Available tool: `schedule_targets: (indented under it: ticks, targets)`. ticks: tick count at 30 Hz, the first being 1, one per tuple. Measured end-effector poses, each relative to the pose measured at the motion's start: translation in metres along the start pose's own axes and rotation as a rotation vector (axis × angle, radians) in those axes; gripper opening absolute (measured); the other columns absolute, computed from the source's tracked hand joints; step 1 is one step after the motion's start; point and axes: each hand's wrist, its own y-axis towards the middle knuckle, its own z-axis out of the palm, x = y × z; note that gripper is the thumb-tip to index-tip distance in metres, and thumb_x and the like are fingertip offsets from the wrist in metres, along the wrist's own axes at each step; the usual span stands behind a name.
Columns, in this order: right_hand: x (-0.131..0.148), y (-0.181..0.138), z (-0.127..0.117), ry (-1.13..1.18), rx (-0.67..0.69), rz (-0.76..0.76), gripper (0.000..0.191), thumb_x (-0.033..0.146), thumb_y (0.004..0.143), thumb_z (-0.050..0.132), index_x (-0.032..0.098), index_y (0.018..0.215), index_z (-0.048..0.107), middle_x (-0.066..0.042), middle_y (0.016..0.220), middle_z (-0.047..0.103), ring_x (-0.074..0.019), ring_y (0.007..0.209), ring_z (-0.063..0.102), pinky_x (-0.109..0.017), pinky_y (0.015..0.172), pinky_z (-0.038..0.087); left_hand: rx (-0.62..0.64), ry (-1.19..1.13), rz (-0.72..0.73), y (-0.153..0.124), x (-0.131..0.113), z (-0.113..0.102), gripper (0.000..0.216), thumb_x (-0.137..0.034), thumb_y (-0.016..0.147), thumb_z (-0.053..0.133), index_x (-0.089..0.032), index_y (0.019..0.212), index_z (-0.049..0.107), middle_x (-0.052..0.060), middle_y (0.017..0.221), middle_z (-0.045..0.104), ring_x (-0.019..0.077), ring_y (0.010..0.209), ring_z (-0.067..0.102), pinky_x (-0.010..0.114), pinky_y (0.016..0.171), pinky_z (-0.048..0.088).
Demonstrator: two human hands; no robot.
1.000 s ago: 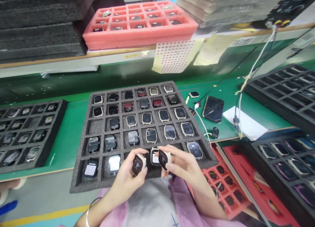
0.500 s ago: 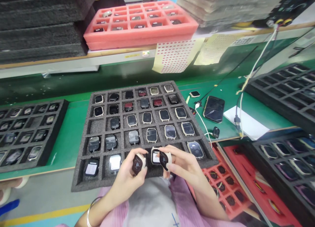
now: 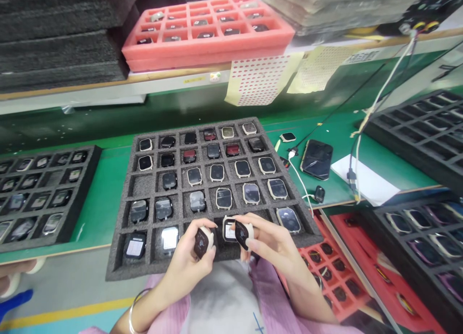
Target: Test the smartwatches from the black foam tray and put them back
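In my left hand (image 3: 193, 252) a smartwatch body (image 3: 203, 241) without a strap is pinched between thumb and fingers, its dark face tilted to the right. My right hand (image 3: 273, 244) grips a second watch body (image 3: 243, 234) by its pale case, dark face turned left. Both hands hover over the front row of a dark grey foam tray (image 3: 125, 228). Between them, a light-framed watch with a lit white screen (image 3: 229, 229) sits in its compartment. Several more watches lie in the tray, one with a bright screen (image 3: 169, 239) left of my left hand.
A red foam tray (image 3: 210, 54) of watches stands on the shelf ahead, beside stacked black foam (image 3: 61, 54). Another dark tray (image 3: 85, 184) lies left. To the right are a black phone-like device (image 3: 316, 159), white paper (image 3: 365, 179), cables and more trays (image 3: 383, 232).
The camera view has shifted slightly. Both hands still hold the same watches in nearly the same positions.
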Motion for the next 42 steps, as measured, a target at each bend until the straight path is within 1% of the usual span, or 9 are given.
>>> schedule_targets:
  ticks: [4, 10, 18, 24, 28, 33, 36, 40, 42]
  targets:
    - [0.003, -0.0005, 0.0032, -0.029, -0.038, -0.007, 0.037, 0.019, 0.085, 0.064, 0.026, 0.122, 0.062, -0.005, 0.1, 0.057, -0.0114, 0.062, 0.065, -0.025, 0.061, 0.057, 0.0, -0.015, 0.022, -0.0008, -0.0005, 0.0004, 0.029, -0.016, 0.084, 0.055, -0.022, 0.112, 0.048, 0.002, 0.092, 0.05, 0.0145, 0.076, 0.051, 0.023, 0.065, 0.044]
    - [0.0031, -0.0006, 0.0022, -0.022, -0.045, 0.019, 0.035, 0.018, 0.085, 0.064, 0.026, 0.12, 0.064, -0.005, 0.1, 0.055, -0.0109, 0.06, 0.065, -0.023, 0.055, 0.056, 0.022, 0.048, 0.072, 0.0006, 0.005, 0.0003, 0.031, -0.011, 0.083, 0.052, -0.023, 0.111, 0.047, -0.001, 0.084, 0.049, 0.0128, 0.071, 0.048, 0.022, 0.066, 0.043]
    - [0.0019, -0.0006, 0.0021, -0.014, -0.063, 0.034, 0.033, 0.019, 0.084, 0.065, 0.026, 0.116, 0.065, -0.006, 0.104, 0.057, -0.0112, 0.059, 0.065, -0.024, 0.055, 0.055, 0.016, 0.012, 0.034, 0.0007, 0.0044, 0.0007, 0.03, -0.013, 0.084, 0.052, -0.024, 0.111, 0.048, -0.001, 0.088, 0.049, 0.0122, 0.07, 0.048, 0.022, 0.066, 0.042]
    - [0.0031, -0.0015, 0.0033, -0.017, -0.086, 0.042, 0.034, 0.021, 0.083, 0.068, 0.022, 0.116, 0.065, -0.007, 0.102, 0.06, -0.0115, 0.058, 0.064, -0.025, 0.056, 0.056, -0.056, -0.003, 0.071, 0.0005, -0.0001, 0.0014, 0.029, -0.016, 0.083, 0.057, -0.022, 0.11, 0.051, 0.001, 0.091, 0.052, 0.0167, 0.084, 0.052, 0.026, 0.078, 0.043]
    - [0.0026, -0.0018, 0.0033, -0.014, -0.088, 0.035, 0.032, 0.02, 0.083, 0.067, 0.023, 0.115, 0.066, -0.007, 0.101, 0.06, -0.0111, 0.057, 0.064, -0.024, 0.054, 0.056, -0.067, 0.013, 0.066, 0.0007, 0.0001, 0.0008, 0.025, -0.015, 0.082, 0.057, -0.022, 0.105, 0.052, 0.0, 0.09, 0.053, 0.0157, 0.08, 0.051, 0.025, 0.074, 0.042]
    - [0.0017, -0.0022, 0.0027, -0.02, -0.081, 0.025, 0.034, 0.021, 0.083, 0.067, 0.023, 0.116, 0.065, -0.007, 0.101, 0.061, -0.0114, 0.057, 0.064, -0.026, 0.055, 0.056, -0.094, 0.007, 0.115, 0.0017, 0.0009, 0.0012, 0.026, -0.015, 0.082, 0.057, -0.022, 0.106, 0.052, 0.001, 0.092, 0.054, 0.0165, 0.086, 0.052, 0.025, 0.079, 0.042]
    - [0.0018, -0.0028, 0.002, -0.004, -0.075, 0.039, 0.032, 0.019, 0.083, 0.067, 0.023, 0.115, 0.065, -0.006, 0.101, 0.062, -0.0118, 0.056, 0.065, -0.025, 0.053, 0.055, -0.101, 0.027, 0.102, 0.0012, 0.0009, 0.0016, 0.024, -0.015, 0.081, 0.058, -0.022, 0.103, 0.054, 0.0, 0.091, 0.055, 0.0162, 0.084, 0.052, 0.025, 0.077, 0.043]
    - [0.0027, -0.0012, 0.0002, 0.0, -0.033, 0.052, 0.038, 0.02, 0.089, 0.06, 0.02, 0.127, 0.056, -0.002, 0.075, 0.068, -0.0146, 0.059, 0.065, -0.027, 0.058, 0.056, -0.085, -0.065, 0.041, 0.0024, -0.0004, 0.003, 0.032, -0.019, 0.081, 0.06, -0.022, 0.111, 0.051, 0.002, 0.093, 0.054, 0.0155, 0.078, 0.054, 0.025, 0.069, 0.045]
    - [0.0032, 0.0007, -0.0009, 0.016, -0.006, 0.043, 0.039, 0.023, 0.091, 0.057, 0.022, 0.129, 0.052, -0.005, 0.089, 0.07, -0.0152, 0.062, 0.066, -0.028, 0.059, 0.056, -0.024, -0.183, 0.006, 0.0043, -0.0011, 0.0035, 0.042, -0.022, 0.082, 0.061, -0.023, 0.121, 0.045, 0.002, 0.092, 0.054, 0.015, 0.074, 0.054, 0.024, 0.062, 0.047]
